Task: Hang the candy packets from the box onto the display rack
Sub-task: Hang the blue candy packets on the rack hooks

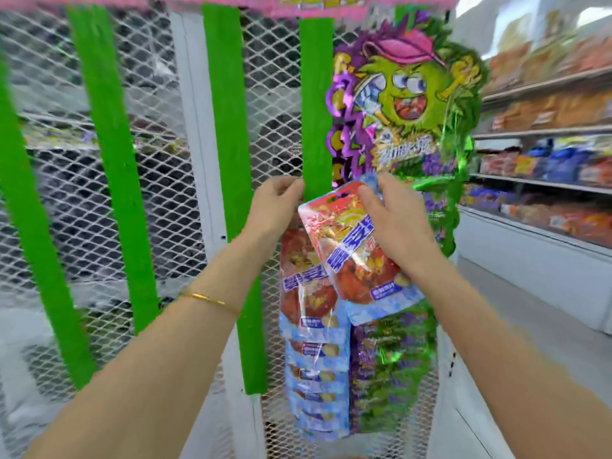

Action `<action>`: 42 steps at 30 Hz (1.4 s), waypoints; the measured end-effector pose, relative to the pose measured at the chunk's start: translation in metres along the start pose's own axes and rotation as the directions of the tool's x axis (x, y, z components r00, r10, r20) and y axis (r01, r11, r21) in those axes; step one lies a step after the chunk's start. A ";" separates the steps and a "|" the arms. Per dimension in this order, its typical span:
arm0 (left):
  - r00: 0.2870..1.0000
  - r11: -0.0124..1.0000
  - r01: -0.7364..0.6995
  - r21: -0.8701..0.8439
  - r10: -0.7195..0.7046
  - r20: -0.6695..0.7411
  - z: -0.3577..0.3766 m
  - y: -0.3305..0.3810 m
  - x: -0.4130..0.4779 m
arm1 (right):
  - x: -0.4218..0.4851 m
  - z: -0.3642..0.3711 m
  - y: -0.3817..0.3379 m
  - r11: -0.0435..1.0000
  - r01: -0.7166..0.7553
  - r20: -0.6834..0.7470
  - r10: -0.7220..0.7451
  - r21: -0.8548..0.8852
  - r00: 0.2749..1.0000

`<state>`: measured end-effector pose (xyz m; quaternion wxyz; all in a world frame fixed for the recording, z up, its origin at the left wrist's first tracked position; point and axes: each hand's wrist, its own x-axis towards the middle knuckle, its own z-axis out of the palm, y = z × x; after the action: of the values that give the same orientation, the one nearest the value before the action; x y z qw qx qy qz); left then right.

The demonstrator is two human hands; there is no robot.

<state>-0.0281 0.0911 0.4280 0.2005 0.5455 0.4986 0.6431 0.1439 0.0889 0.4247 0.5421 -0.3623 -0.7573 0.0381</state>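
- Already partway: hung packets (309, 293) fill the lower green strip (316, 111) of the display rack (159, 193).
- One tilted candy packet (357, 260) is in the right hand (394, 220), fingers curled round its top, not yet hooked.
- The left hand (275, 207) fingers pinch the strip beside it.
- Box is out of view, so the remainder is unknown.

No word can be read with certainty, because all the lettering is blurred. The cartoon card (407, 94) carries a row of white, Chinese-looking characters below the green figure's face, too smeared to make out. The packet (357, 253) gripped by the right hand (394, 210) has a slanted blue band with large white characters across its front. It also has a small blue label with white print near its lower edge. Neither is legible. The hung packet (303, 283) under the green strip (316, 111) shows the same kind of band and label, equally unreadable. Goods on the shelves (543, 130) at right show only blurs of colour.
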 end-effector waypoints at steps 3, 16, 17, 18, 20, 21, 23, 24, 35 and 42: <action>0.983 0.971 0.186 -0.150 -0.185 0.023 0.002 0.008 0.006 | 0.022 0.005 -0.006 0.991 0.022 -0.050 -0.029 -0.128 0.998; 0.819 0.726 0.550 -0.414 -0.373 0.435 -0.004 0.027 -0.008 | 0.030 0.022 -0.022 0.974 -0.060 -0.063 0.047 -0.218 0.997; 0.817 0.722 0.553 -0.416 -0.373 0.439 -0.005 0.028 -0.009 | 0.029 0.023 -0.021 0.975 -0.073 -0.061 0.062 -0.208 0.996; 0.814 0.722 0.557 -0.411 -0.375 0.444 -0.005 0.028 -0.009 | 0.027 0.024 -0.021 0.976 -0.087 -0.058 0.077 -0.202 0.995; 0.809 0.725 0.560 -0.401 -0.374 0.454 -0.006 0.028 -0.010 | 0.023 0.026 -0.020 0.975 -0.107 -0.054 0.098 -0.195 0.994; 0.810 0.728 0.558 -0.399 -0.373 0.454 -0.006 0.028 -0.011 | 0.022 0.026 -0.020 0.976 -0.114 -0.054 0.105 -0.187 0.993; 0.812 0.735 0.553 -0.392 -0.371 0.450 -0.007 0.029 -0.013 | 0.021 0.027 -0.021 0.980 -0.122 -0.057 0.114 -0.159 0.992; 0.814 0.738 0.550 -0.391 -0.370 0.448 -0.007 0.029 -0.014 | 0.021 0.027 -0.021 0.982 -0.125 -0.056 0.118 -0.140 0.991; 0.950 0.924 0.302 -0.236 -0.270 0.159 -0.015 0.000 -0.047 | -0.015 0.031 -0.010 0.980 -0.172 0.036 0.176 -0.099 0.984; 0.972 0.988 0.050 -0.144 -0.082 -0.221 -0.037 -0.059 -0.138 | -0.113 0.013 0.014 0.975 -0.167 0.020 0.172 -0.146 0.985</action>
<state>-0.0333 -0.0106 0.3113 0.2007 0.4365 0.4907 0.7269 0.1570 0.0368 0.3230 0.4969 -0.4629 -0.7332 0.0354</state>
